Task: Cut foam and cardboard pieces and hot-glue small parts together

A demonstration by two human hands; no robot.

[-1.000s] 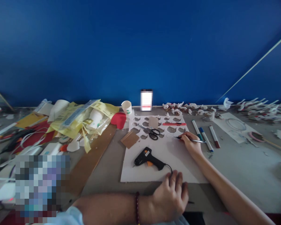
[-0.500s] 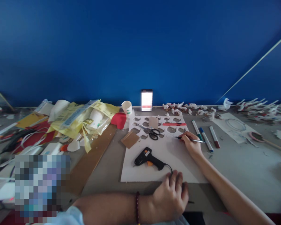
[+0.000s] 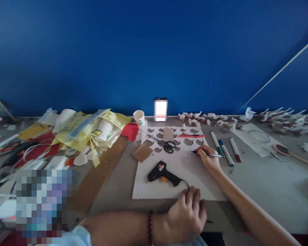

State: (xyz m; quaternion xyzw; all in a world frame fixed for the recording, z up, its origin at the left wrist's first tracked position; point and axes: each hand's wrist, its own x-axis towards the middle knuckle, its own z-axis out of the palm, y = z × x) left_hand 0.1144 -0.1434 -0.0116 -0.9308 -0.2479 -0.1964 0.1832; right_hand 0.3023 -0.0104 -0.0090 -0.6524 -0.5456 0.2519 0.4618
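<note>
My right hand (image 3: 209, 159) grips a silver pen (image 3: 215, 155), its dark tip over the white board (image 3: 143, 191). Rows of leaf-like holes are cut in the far part of the board. My left hand (image 3: 188, 214) lies flat across the near edge, fingers stretched out, beside the cord of a black glue gun (image 3: 169, 175). Scissors with black handles (image 3: 168, 147) rest among the holes, next to a small grey-brown card piece (image 3: 168, 134). A red cutter or pen (image 3: 191, 136) lies farther back. At the board's left edge is a brown cardboard square (image 3: 143, 152).
Three markers (image 3: 226, 152) lie right of the board. Many small white-and-red pieces (image 3: 213, 118) line the wall. A paper cup (image 3: 139, 118) and a lit phone (image 3: 161, 110) stand at the back. Yellow packets (image 3: 79, 131) and a cardboard strip (image 3: 100, 177) are on the left.
My right hand and the pen have shifted very slightly to the left. My left hand has stayed where it was.
</note>
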